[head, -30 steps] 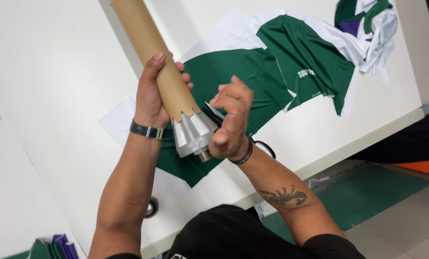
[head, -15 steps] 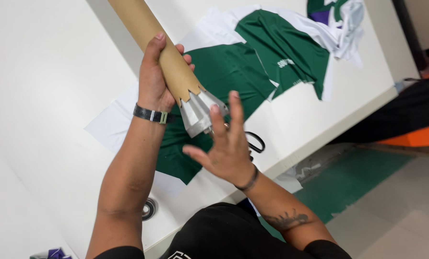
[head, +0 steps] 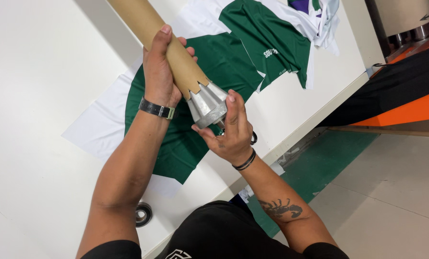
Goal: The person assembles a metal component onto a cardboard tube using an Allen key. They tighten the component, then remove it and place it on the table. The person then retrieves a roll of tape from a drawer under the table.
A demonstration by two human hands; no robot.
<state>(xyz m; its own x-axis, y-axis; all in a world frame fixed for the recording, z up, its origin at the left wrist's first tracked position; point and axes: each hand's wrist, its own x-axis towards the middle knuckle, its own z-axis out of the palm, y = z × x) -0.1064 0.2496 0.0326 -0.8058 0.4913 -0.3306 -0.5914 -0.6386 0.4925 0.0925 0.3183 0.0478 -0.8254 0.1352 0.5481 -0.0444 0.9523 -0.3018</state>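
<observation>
- We note L hand (head: 158,79) wrapped round the brown cardboard tube (head: 162,44), thumb on top, fingers curled and pressed on the far side; grip sits just above the tube's notched end, prob. so the tube stays steady while the other hand works at its tip.
- Tube held up off the worktop (head: 37,76), tilted, upper end running out of frame top-left; lower end points toward our body.
- Grey metal cone plug (head: 208,103) sits in the tube's end; its ribs meet the zig-zag cut of the cardboard. A small stub shows below the plug.
- R hand (head: 230,130) cups the plug from beneath, thumb along the plug's side, fingers half-spread and touching its lower edge; not closed tight as far as we can see.
- Under the hands, on the white worktop: green-and-white cloth panels (head: 233,57) laid flat, more cloth bunched at the far end incl. a purple bit.
- Black ring bearing (head: 143,214) lies on the worktop near the L elbow, apart from the cloth.
- Off the worktop edge: green and grey floor (head: 377,201), an orange-and-black machine part to the right.
</observation>
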